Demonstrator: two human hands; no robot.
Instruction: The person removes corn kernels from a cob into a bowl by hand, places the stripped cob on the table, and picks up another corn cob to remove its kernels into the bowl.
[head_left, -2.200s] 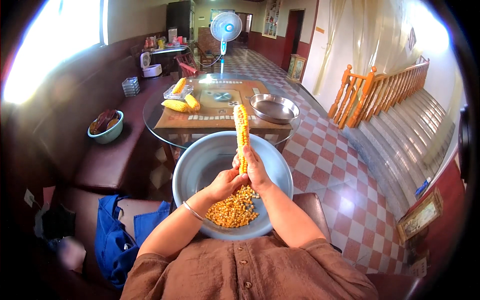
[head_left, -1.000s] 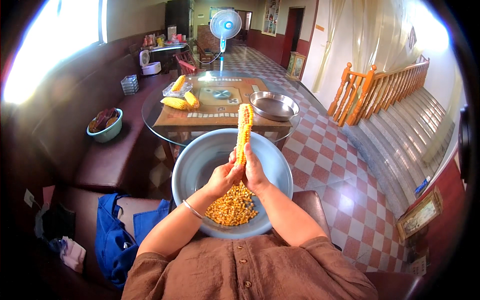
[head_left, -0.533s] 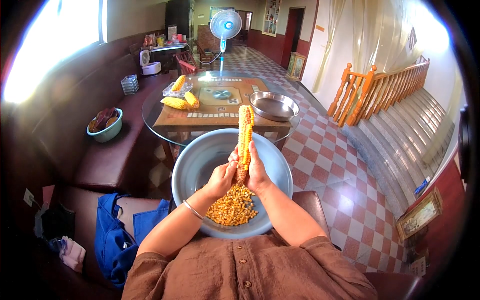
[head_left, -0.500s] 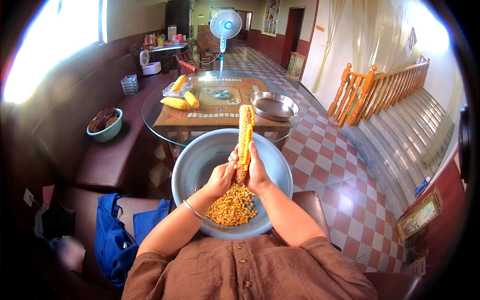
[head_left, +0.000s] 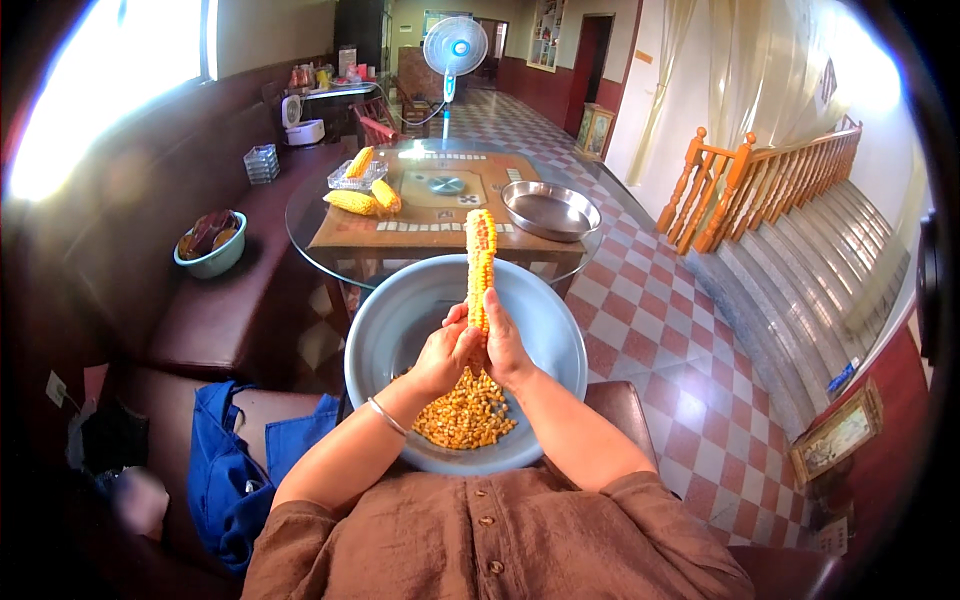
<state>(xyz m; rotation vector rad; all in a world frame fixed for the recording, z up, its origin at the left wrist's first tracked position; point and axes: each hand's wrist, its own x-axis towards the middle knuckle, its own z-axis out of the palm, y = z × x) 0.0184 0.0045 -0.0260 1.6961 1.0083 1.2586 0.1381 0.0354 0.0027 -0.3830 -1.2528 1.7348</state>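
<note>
Head view: basin (head_left: 400, 330) on lap, cob (head_left: 481, 262) upright above it, gripped low by both hands (head_left: 445, 352) (head_left: 506, 350), fingers closed round it, kernels (head_left: 468, 415) heaped below; hard thumbing likely to flick kernels over rim, tip cob sideways

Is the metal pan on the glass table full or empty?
Empty: the metal pan shows only its bare shiny bottom, nothing inside.

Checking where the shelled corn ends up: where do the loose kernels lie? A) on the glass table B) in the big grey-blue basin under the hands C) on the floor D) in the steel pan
B: the loose kernels lie heaped in the grey-blue basin, below the corn cob that the left hand and right hand hold upright.
</note>
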